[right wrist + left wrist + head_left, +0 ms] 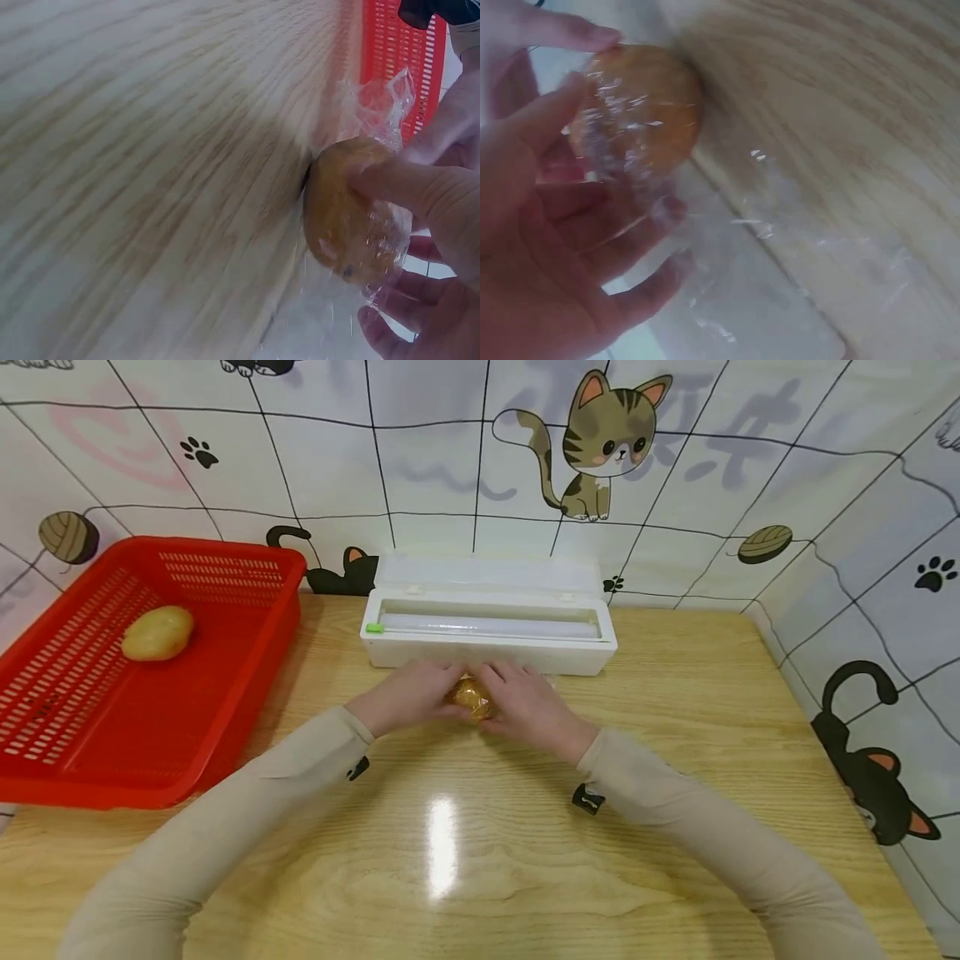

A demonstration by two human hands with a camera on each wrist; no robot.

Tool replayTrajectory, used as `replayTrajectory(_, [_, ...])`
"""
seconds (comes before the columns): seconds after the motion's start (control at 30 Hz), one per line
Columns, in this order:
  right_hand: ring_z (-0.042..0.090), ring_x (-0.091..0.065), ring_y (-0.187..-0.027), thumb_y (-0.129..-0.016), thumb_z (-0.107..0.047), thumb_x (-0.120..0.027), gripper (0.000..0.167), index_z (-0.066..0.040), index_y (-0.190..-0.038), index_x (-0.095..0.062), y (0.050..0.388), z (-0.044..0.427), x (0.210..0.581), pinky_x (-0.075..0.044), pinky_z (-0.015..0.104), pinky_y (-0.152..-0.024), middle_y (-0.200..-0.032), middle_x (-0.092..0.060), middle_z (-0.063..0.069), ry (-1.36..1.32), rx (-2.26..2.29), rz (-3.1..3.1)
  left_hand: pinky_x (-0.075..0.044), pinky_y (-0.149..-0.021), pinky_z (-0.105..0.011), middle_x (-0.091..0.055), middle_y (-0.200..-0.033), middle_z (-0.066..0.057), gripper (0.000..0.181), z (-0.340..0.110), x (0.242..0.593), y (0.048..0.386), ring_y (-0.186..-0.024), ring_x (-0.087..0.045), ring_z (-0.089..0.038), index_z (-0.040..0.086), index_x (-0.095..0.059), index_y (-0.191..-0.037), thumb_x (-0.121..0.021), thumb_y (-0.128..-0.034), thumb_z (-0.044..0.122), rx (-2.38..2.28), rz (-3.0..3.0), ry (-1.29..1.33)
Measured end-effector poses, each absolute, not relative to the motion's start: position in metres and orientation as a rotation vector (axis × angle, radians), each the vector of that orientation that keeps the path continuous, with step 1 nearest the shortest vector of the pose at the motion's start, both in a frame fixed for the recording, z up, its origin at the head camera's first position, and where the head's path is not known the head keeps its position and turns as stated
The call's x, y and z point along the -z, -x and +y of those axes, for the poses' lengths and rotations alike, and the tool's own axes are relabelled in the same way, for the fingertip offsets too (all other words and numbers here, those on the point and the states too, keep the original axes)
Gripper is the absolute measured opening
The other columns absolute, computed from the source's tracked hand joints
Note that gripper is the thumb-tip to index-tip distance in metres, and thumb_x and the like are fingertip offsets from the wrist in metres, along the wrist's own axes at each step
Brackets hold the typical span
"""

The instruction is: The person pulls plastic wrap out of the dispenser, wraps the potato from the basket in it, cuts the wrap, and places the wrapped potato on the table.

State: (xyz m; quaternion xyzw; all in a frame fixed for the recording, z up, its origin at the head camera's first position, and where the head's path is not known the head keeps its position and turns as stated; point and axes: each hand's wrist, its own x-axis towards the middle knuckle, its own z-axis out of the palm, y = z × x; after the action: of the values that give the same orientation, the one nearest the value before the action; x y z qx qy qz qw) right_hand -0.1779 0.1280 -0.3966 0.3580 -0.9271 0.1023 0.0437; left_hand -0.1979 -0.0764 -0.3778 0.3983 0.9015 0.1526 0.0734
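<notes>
A potato (472, 697) partly covered in clear plastic film rests on the table between both hands. The left hand (416, 695) and the right hand (528, 708) hold it from either side, fingers curved round it. In the left wrist view the potato (649, 109) has crinkled film over one side, and loose film (780, 214) trails off across the wood. The right wrist view shows the right thumb pressed on the potato (341, 210), with a bunched end of film (386, 105) sticking out beyond it.
Just behind the hands stands an open white box (487, 653) with a roll of film (487, 626) inside. At the left, a red basket (258, 710) holds another potato (158, 633). A printed cloth with cats hangs behind and at the right of the wooden table (525, 877).
</notes>
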Motion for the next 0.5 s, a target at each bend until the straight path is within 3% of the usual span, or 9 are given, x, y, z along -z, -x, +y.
replayTrajectory(0.1, [0.03, -0.049, -0.118, -0.073, -0.035, -0.085, 0.085, -0.003, -0.139, -0.042, 0.178, 0.132, 0.398, -0.039, 0.047, -0.095, -0.126, -0.054, 0.013, -1.046, -0.281, -2.88, -0.049, -0.079, -0.037, -0.064, -0.095, -0.008, 0.037, -0.074, 0.381, 0.203, -0.086, -0.061, -0.022, -0.001, -0.058, -0.114, -0.069, -0.0907, 0.026, -0.415, 2.658, -1.197])
replayTrajectory(0.2, [0.03, -0.052, -0.115, -0.074, -0.04, -0.083, 0.079, -0.004, -0.135, -0.048, 0.179, 0.139, 0.399, -0.036, 0.048, -0.096, -0.123, -0.059, 0.011, -1.0, -0.173, -2.937, -0.049, -0.077, -0.037, -0.06, -0.091, -0.007, 0.028, -0.075, 0.381, 0.207, -0.084, -0.058, -0.022, 0.0, -0.058, -0.105, -0.066, -0.0928, 0.024, -0.418, 2.589, -1.161])
replayTrajectory(0.27, [0.028, -0.058, -0.107, -0.076, -0.039, -0.082, 0.068, -0.005, -0.128, -0.053, 0.179, 0.144, 0.4, -0.039, 0.047, -0.092, -0.116, -0.064, 0.009, -0.996, -0.118, -2.957, -0.048, -0.077, -0.038, -0.058, -0.092, -0.007, 0.029, -0.075, 0.38, 0.21, -0.085, -0.057, -0.023, -0.001, -0.056, -0.107, -0.064, -0.0941, 0.024, -0.419, 2.545, -1.146])
replayTrajectory(0.37, [0.026, -0.063, -0.097, -0.08, -0.037, -0.079, 0.054, -0.006, -0.119, -0.058, 0.178, 0.147, 0.4, -0.043, 0.048, -0.086, -0.106, -0.069, 0.007, -1.021, -0.078, -2.949, -0.046, -0.086, -0.041, -0.058, -0.106, -0.012, 0.04, -0.077, 0.379, 0.214, -0.097, -0.057, -0.026, -0.001, -0.049, -0.125, -0.06, -0.0964, 0.024, -0.409, 2.486, -1.141])
replayTrajectory(0.5, [0.025, -0.065, -0.09, -0.082, -0.037, -0.076, 0.042, -0.007, -0.107, -0.06, 0.175, 0.146, 0.401, -0.045, 0.046, -0.082, -0.095, -0.069, 0.005, -1.023, -0.014, -2.913, -0.04, -0.099, -0.046, -0.049, -0.132, -0.024, 0.06, -0.076, 0.38, 0.215, -0.116, -0.052, -0.032, 0.005, -0.023, -0.152, -0.051, -0.101, 0.023, -0.354, 2.427, -1.11])
